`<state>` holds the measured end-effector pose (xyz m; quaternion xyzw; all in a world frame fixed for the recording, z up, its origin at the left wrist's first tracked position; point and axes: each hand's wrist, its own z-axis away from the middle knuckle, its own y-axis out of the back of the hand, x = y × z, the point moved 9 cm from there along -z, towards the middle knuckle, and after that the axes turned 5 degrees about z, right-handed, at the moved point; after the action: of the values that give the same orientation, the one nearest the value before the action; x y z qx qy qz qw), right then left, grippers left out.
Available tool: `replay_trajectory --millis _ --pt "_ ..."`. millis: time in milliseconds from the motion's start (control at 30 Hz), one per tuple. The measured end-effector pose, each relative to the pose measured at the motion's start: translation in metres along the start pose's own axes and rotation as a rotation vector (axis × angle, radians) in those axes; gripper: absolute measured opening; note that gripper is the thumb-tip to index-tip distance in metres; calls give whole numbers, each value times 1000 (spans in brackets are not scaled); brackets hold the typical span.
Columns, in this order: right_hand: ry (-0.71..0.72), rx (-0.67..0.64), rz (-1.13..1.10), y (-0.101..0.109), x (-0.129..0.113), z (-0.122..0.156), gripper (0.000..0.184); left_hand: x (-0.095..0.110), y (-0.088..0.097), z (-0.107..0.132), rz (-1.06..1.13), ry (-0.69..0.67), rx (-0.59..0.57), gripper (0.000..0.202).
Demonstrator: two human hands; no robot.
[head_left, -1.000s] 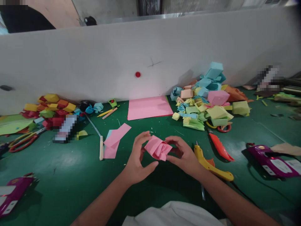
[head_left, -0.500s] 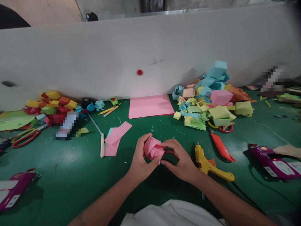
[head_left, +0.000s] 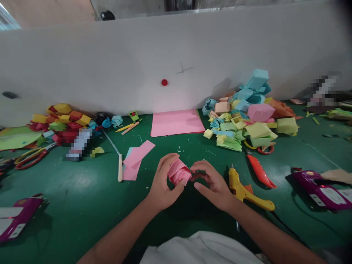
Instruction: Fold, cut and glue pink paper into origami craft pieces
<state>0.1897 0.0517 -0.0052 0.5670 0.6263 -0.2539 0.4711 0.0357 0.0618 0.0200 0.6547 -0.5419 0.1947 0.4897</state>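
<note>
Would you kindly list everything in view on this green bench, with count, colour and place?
folded pink paper piece: one, pink, held at front middle.
flat pink paper sheet: one, pink, by the white partition.
pink paper strips: a few, pink, left of that piece.
pile of folded pastel paper boxes: many, blue, yellow, green, pink, back right.
pile of folded bright paper shapes: many, red, yellow, orange, back left.
yellow plastic glue gun: one, yellow, right of that piece.
orange utility knife: one, orange, beyond the glue gun.
purple plastic devices: two, purple, far left, far right.
red-handled scissors: one, red, far left.
left hand: one, wrapped round the paper piece.
right hand: one, fingertips at its right edge.
</note>
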Motion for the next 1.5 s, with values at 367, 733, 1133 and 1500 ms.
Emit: replay_trajectory --millis 367,733,1133,1500 --pt "48 143 139 22 -10 -4 6 -35 -2 -5 218 134 -36 36" --pt "53 122 198 22 -11 -4 7 -15 -15 -1 17 69 -173 48" --pt "-9 19 279 6 12 -3 15 -19 -23 7 -10 32 -209 54" --pt "-38 37 327 5 15 -3 7 -16 -28 10 -51 40 -200 71"
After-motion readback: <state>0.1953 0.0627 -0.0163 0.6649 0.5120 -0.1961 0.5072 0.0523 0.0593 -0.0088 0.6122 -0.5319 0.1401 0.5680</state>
